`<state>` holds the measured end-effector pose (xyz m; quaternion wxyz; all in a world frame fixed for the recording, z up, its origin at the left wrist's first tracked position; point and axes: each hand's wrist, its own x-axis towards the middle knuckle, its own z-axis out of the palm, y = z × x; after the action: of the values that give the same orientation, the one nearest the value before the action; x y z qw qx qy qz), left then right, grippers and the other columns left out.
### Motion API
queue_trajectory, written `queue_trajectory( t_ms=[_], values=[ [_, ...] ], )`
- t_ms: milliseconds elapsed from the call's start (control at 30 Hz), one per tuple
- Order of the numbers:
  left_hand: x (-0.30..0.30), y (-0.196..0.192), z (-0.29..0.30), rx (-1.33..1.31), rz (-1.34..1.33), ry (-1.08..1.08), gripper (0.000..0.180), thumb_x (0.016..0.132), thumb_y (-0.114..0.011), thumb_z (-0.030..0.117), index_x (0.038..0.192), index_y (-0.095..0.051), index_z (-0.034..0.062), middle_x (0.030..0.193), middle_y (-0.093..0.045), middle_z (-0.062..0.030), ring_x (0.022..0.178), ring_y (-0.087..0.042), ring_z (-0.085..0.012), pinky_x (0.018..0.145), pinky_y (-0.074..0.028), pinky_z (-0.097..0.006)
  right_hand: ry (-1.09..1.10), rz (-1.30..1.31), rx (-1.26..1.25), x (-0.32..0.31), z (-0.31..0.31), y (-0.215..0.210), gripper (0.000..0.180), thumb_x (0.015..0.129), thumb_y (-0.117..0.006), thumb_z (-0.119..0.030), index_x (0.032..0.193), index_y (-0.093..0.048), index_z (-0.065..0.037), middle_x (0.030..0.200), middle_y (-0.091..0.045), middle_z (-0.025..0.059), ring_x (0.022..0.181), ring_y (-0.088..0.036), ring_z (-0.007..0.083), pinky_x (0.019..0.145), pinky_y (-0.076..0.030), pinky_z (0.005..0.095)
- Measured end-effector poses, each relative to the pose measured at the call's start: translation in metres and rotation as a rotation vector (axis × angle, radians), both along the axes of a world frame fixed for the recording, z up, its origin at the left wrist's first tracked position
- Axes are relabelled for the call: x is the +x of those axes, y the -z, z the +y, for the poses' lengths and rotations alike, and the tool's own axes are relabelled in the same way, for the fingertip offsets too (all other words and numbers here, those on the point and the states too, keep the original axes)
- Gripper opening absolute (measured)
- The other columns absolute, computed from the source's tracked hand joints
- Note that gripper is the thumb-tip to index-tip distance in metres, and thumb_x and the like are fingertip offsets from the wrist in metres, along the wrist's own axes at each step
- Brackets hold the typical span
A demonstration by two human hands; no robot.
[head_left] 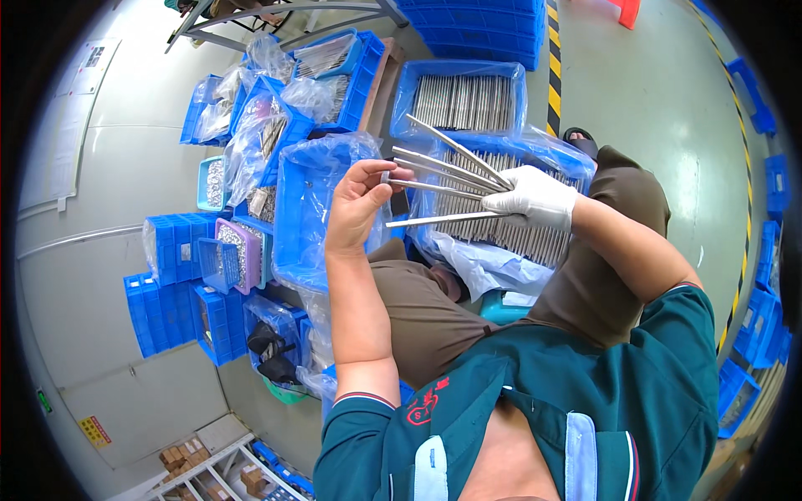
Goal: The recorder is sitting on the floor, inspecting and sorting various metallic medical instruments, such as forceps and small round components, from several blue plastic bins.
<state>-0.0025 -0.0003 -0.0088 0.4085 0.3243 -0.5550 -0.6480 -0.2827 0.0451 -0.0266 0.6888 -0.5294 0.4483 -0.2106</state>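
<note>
My right hand (pixel 539 199), in a white glove, grips several thin metal rods (pixel 455 177) that fan out toward the left. One of them stands well apart below the others. My bare left hand (pixel 359 204) is raised at the rods' far ends, thumb and fingers drawn together around a small pale piece (pixel 385 177) next to one rod tip. What that piece is, and whether it sits on the rod, I cannot tell. Below the rods, a plastic-lined blue crate (pixel 576 159) holds rows of similar rods. Left of it is another lined blue crate (pixel 305 242), under my left hand.
Beyond stands a blue crate (pixel 520 92) of upright rods, with stacked blue crates (pixel 472 33) behind. At left are bagged crates (pixel 284 138) and a pink basket (pixel 248 259) of small metal parts. A black-and-yellow floor stripe (pixel 554 75) runs at the right.
</note>
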Motion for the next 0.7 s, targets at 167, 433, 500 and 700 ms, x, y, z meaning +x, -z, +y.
queue_trajectory(
  t_ms=[167,433,500,700],
  values=[
    [0.011,0.003,-0.003,0.167,-0.133,0.021,0.026,0.085,-0.065,0.020,0.099,-0.057,-0.0008,0.088,-0.065,-0.0102,0.076,-0.064,-0.0186,0.072,-0.052,-0.030,0.052,0.274,-0.653,0.007,0.000,0.010,0.019,0.085,-0.064,-0.022,0.087,-0.062,-0.003,0.061,-0.050,-0.0007,0.053,-0.046,0.0073,0.050,-0.038,0.0245],
    [0.009,0.006,-0.001,0.097,0.015,-0.148,0.024,0.087,-0.062,0.015,0.106,-0.057,0.0004,0.090,-0.064,-0.0104,0.078,-0.063,-0.0170,0.071,-0.052,-0.029,-0.016,-0.006,0.099,-0.004,-0.003,-0.001,0.022,0.085,-0.062,-0.027,0.087,-0.063,-0.005,0.063,-0.052,0.0004,0.053,-0.047,0.0086,0.050,-0.037,0.0241],
    [0.014,0.004,-0.006,0.255,0.092,-0.245,0.023,0.088,-0.060,0.016,0.105,-0.056,0.0015,0.091,-0.063,-0.0106,0.079,-0.062,-0.0165,0.065,-0.051,-0.027,0.016,-0.061,0.056,-0.005,-0.003,0.002,0.022,0.084,-0.063,-0.028,0.086,-0.063,-0.006,0.061,-0.050,-0.0015,0.052,-0.044,0.0066,0.048,-0.034,0.0224],
    [0.011,0.026,-0.001,0.453,0.135,-0.062,0.022,0.088,-0.060,0.025,0.096,-0.056,0.0056,0.077,-0.055,-0.0026,0.063,-0.047,-0.0089,0.053,-0.037,-0.023,-0.024,-0.011,0.052,0.006,-0.015,-0.002,0.024,0.085,-0.062,-0.027,0.082,-0.060,-0.004,0.060,-0.049,-0.0014,0.050,-0.044,0.0073,0.047,-0.034,0.0238]
  ],
)
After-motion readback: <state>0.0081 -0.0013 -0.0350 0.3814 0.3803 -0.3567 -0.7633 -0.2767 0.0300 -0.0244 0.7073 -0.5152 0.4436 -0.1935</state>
